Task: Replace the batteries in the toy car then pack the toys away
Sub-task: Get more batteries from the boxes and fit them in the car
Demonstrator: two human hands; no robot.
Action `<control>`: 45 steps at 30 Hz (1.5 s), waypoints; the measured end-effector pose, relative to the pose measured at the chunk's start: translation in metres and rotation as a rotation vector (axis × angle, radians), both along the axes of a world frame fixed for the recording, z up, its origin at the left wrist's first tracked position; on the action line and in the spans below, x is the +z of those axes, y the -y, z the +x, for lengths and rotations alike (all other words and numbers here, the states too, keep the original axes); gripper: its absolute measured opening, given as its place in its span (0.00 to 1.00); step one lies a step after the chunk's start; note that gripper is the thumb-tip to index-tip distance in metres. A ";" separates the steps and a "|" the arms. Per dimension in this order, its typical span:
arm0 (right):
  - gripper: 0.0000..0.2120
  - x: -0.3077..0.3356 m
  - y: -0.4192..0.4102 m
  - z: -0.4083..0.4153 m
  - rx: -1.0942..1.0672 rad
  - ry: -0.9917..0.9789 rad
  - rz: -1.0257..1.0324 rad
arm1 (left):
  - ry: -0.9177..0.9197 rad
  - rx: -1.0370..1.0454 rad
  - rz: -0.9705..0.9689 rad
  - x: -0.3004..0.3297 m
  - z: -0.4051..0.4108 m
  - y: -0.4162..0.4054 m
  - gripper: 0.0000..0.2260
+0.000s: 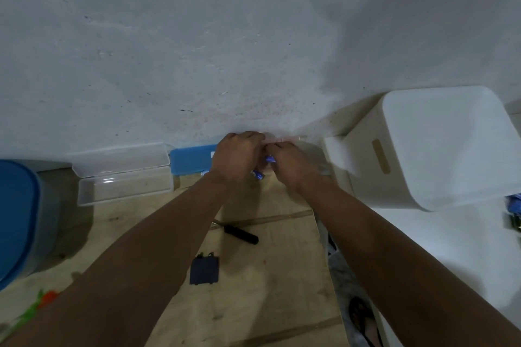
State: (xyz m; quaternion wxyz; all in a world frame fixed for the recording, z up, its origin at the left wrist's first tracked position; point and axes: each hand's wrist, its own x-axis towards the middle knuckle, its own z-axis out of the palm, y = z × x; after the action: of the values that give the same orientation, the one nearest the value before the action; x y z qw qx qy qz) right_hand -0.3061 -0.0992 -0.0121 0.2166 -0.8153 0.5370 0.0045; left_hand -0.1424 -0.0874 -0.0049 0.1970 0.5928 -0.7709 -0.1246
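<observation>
against the wall, both hands, left hand (236,158) and right hand (293,166), fingers curled, pinch a battery pack (266,166).

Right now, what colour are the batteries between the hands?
Blue, with silvery ends: the batteries show between the left hand and the right hand, head view.

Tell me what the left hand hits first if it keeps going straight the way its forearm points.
Probably the wall. The left hand points up and away over the battery pack that both hands hold, and only the wall lies beyond. How far off it is can't be judged.
</observation>
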 end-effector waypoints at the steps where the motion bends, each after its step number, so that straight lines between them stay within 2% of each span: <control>1: 0.22 -0.003 -0.001 0.001 0.022 -0.019 -0.033 | -0.001 0.000 -0.003 0.001 0.000 0.000 0.06; 4: 0.22 -0.009 -0.006 -0.004 0.051 -0.038 -0.142 | 0.004 0.007 -0.019 0.001 -0.001 0.000 0.04; 9: 0.13 0.004 -0.031 -0.029 -0.011 0.106 -0.422 | 0.060 0.000 0.033 0.000 -0.001 0.001 0.10; 10: 0.13 0.009 -0.035 -0.034 -0.048 0.111 -0.456 | 0.073 -0.006 0.049 0.000 -0.001 0.000 0.11; 13: 0.23 0.011 -0.040 -0.043 -0.078 0.011 -0.480 | 0.135 -0.048 0.094 -0.001 0.000 -0.004 0.12; 16: 0.26 0.008 -0.043 -0.043 0.008 -0.094 -0.411 | 0.196 -0.100 0.083 -0.002 -0.001 -0.012 0.12; 18: 0.25 0.005 -0.048 -0.042 0.039 -0.159 -0.304 | 0.219 -0.117 0.091 -0.002 -0.002 -0.020 0.20; 21: 0.26 -0.001 -0.056 -0.040 0.026 -0.208 -0.162 | 0.346 -0.136 0.080 -0.005 -0.005 -0.025 0.29; 22: 0.26 -0.002 -0.058 -0.040 0.019 -0.210 -0.143 | 0.378 -0.138 0.074 -0.005 -0.006 -0.025 0.29; 26: 0.29 -0.006 -0.057 -0.037 0.004 -0.226 -0.122 | 0.430 -0.125 0.069 -0.008 -0.009 -0.019 0.17; 28: 0.30 -0.006 -0.056 -0.036 0.002 -0.231 -0.107 | 0.458 -0.118 0.076 -0.010 -0.010 -0.016 0.16; 33: 0.31 -0.006 -0.052 -0.030 -0.033 -0.229 -0.078 | 0.433 -0.107 0.153 -0.011 -0.011 -0.015 0.20; 38: 0.31 0.000 -0.050 -0.026 -0.047 -0.252 -0.055 | 0.331 -0.124 0.206 -0.001 -0.008 -0.013 0.23; 41: 0.32 0.006 -0.050 -0.019 -0.071 -0.253 -0.024 | 0.346 -0.166 0.233 0.004 -0.001 -0.016 0.25; 43: 0.31 0.010 -0.049 -0.015 -0.083 -0.274 0.011 | 0.343 -0.190 0.207 0.006 0.006 -0.027 0.29; 45: 0.31 0.013 -0.048 -0.012 -0.089 -0.304 0.048 | 0.311 -0.176 0.159 0.007 0.020 -0.041 0.29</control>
State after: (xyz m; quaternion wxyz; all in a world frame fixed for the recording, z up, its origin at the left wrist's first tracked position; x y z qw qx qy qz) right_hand -0.3178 -0.0513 0.0010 0.1522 -0.7750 0.5991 0.1311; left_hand -0.1224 -0.0460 0.0020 0.0166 0.5487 -0.8287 -0.1089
